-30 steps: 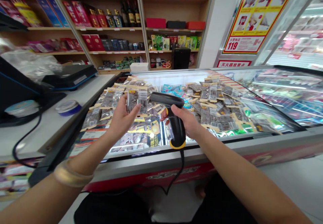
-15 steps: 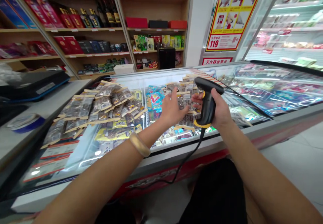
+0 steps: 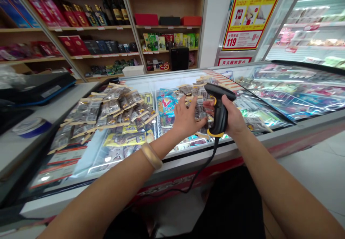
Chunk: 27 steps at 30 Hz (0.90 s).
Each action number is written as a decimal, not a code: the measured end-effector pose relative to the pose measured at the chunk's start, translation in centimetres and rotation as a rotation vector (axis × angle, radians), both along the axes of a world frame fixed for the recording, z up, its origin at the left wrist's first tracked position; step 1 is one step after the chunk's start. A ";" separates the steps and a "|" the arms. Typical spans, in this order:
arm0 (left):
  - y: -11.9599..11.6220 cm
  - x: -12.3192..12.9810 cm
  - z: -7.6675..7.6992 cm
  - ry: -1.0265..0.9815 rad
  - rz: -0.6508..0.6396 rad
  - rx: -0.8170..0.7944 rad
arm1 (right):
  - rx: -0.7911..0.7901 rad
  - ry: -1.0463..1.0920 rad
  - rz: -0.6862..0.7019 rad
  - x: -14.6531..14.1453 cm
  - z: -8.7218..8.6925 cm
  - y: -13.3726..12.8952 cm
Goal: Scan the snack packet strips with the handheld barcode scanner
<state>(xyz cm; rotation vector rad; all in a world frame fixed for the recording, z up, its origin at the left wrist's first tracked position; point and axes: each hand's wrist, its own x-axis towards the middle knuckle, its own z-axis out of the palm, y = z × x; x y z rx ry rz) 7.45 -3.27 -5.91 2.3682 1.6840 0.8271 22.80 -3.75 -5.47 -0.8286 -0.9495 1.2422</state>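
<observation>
A person's left hand (image 3: 185, 118), fingers spread and no packet visible in its grasp, reaches over the right-hand pile of snack packets (image 3: 200, 104) on a glass-topped chest freezer (image 3: 48, 203), while the right hand (image 3: 233, 115) is wrapped around the grip of a black-and-yellow barcode scanner (image 3: 221, 115); whether the left fingertips touch the pile cannot be told from this angle. The packets overlap loosely, so a hurried pull on one could drag its neighbors along or send them sliding across the smooth glass. The scanner, held just beside the left hand, could bump it or knock packets askew in the crowded space, and its cable (image 3: 198, 174), drooping past the freezer's front edge, might snag if tugged. A second pile of packets (image 3: 118, 104) lies to the left, well apart from both hands, beyond blue bags (image 3: 165, 104) near the left fingers. One second earlier, the left hand was holding up a packet above that left pile, the scanner close by; now hand and scanner have both shifted to the right pile, and the camera's view has swung rightward too.
</observation>
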 end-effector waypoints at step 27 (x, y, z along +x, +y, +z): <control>0.9 -2.2 -1.8 -0.073 -0.113 -0.042 | 0.018 -0.052 0.082 -2.0 2.0 1.5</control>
